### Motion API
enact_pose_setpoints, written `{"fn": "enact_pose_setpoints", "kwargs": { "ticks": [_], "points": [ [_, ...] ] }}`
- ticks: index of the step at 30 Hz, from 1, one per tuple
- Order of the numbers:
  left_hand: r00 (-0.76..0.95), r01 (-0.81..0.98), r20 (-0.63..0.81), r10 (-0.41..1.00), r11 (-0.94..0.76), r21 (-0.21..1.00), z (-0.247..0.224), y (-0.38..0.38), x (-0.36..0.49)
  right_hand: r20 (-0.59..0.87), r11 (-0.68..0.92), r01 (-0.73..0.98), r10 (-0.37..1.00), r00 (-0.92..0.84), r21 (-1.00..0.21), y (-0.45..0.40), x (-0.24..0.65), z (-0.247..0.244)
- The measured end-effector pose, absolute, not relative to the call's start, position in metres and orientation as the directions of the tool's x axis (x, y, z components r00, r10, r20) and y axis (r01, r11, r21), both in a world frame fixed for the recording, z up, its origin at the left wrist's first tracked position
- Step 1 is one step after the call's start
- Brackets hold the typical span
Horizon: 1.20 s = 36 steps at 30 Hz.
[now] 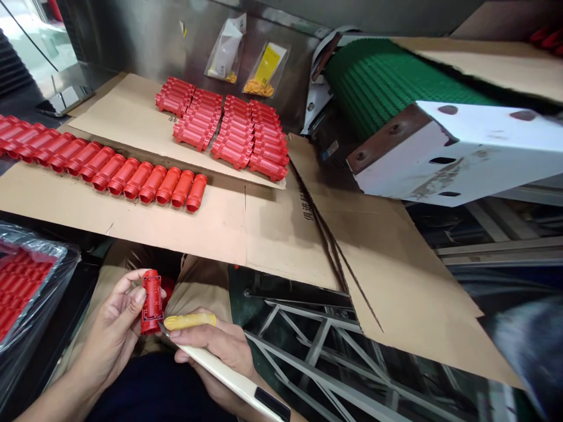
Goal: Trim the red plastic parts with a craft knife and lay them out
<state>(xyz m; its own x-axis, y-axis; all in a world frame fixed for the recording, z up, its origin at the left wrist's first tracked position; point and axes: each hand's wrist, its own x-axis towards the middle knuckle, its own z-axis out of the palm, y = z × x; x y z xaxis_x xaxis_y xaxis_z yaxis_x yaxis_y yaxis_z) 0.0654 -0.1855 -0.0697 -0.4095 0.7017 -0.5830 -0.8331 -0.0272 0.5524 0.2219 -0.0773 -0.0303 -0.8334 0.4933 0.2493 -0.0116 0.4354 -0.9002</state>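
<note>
Between the thumb and fingers of my left hand [118, 322] is a red plastic tube [152, 298], held nearly upright, with a dark printed frame on its side. My right hand [220, 346] grips a long cream-handled knife [224, 372] with a dark patch near its rear end. A yellow finger cot [189, 320] covers one of its fingers. The short metal tip of the knife is at the lower edge of the tube; whether it touches cannot be told. Both hands are over my lap, in front of the table edge.
A row of red tubes [136, 179] lies on the cardboard-covered table [220, 228]. Behind it are stacked red tubes [231, 129] on a cardboard sheet. Two small bags [266, 70] lie farther back. A green conveyor belt [396, 76] stands right; a plastic-lined crate [65, 264] of red parts, left.
</note>
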Motion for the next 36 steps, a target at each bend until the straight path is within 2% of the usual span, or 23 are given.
{"fn": "enact_pose_setpoints", "kwargs": {
  "ticks": [6,8,12,14,15,18,20,24,28,32,36],
  "points": [
    [-0.424,-0.817,-0.572,0.702,-0.024,0.576,-0.07,-0.184,0.067,0.284,0.461,-0.043,0.468,-0.837,-0.886,-0.074,0.222,-0.031],
    [-0.423,-0.814,-0.567,0.707,-0.021,0.581,-0.071,-0.184,0.067,0.317,0.503,-0.073,0.417,-0.852,-0.861,-0.07,0.221,-0.032],
    [-0.394,-0.827,-0.58,0.713,0.001,0.562,-0.071,-0.183,0.068,0.424,0.66,-0.154,0.27,-0.865,-0.735,-0.065,0.218,-0.041],
    [-0.375,-0.836,-0.592,0.713,0.015,0.548,-0.071,-0.183,0.068,0.484,0.675,-0.159,0.324,-0.813,-0.72,-0.065,0.218,-0.047],
    [-0.37,-0.837,-0.593,0.715,0.02,0.547,-0.071,-0.183,0.067,0.493,0.655,-0.132,0.405,-0.77,-0.744,-0.066,0.218,-0.05],
    [-0.392,-0.825,-0.581,0.713,0.008,0.566,-0.073,-0.184,0.066,0.388,0.481,0.003,0.71,-0.588,-0.876,-0.07,0.222,-0.052],
    [-0.419,-0.808,-0.561,0.714,-0.013,0.588,-0.077,-0.185,0.066,0.318,0.407,0.042,0.769,-0.554,-0.913,-0.073,0.224,-0.049],
    [-0.537,-0.666,-0.385,0.751,-0.096,0.74,-0.09,-0.188,0.065,0.398,0.546,-0.01,0.599,-0.695,-0.838,-0.079,0.22,-0.046],
    [-0.58,-0.452,-0.208,0.788,-0.098,0.887,-0.094,-0.196,0.065,0.47,0.627,-0.053,0.522,-0.712,-0.777,-0.082,0.21,-0.048],
    [-0.585,-0.351,-0.144,0.798,-0.09,0.932,-0.093,-0.2,0.066,0.492,0.653,-0.063,0.5,-0.713,-0.755,-0.082,0.204,-0.048],
    [-0.585,-0.328,-0.117,0.803,-0.103,0.939,-0.093,-0.199,0.066,0.497,0.66,-0.066,0.492,-0.715,-0.749,-0.082,0.203,-0.047]
  ]
}}
